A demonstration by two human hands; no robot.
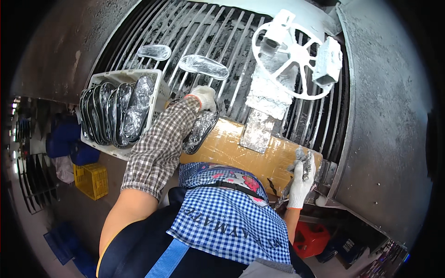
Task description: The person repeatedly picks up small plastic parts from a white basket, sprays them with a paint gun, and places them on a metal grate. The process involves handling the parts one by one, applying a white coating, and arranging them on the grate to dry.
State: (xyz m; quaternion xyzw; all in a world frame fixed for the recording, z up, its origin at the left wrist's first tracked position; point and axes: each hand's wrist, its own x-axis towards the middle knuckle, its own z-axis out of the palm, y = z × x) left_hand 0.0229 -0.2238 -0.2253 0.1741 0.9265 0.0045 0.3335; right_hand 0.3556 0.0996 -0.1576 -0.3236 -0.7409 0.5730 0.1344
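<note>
My left hand (204,96), in a white glove, is closed at the upper end of a film-covered black shoe sole (202,131); its fingertips are partly hidden. That sole lies over the left end of the tan board (222,143). Left of my forearm, a white plastic crate (160,92) holds several similar soles (139,109) standing on edge. Two film-covered oval pieces (204,67) (154,52) rest on the slatted rack beyond. At the board's right end, my gloved right hand (301,183) is wrapped round a grey, paint-crusted spray gun (301,160).
A white-coated spoked wheel (296,53) with box-shaped blocks stands on the metal slats (232,46) at the back right. Metal walls (384,116) close off both sides. Below left is a yellow crate (91,180); a red plastic item (310,238) sits below right.
</note>
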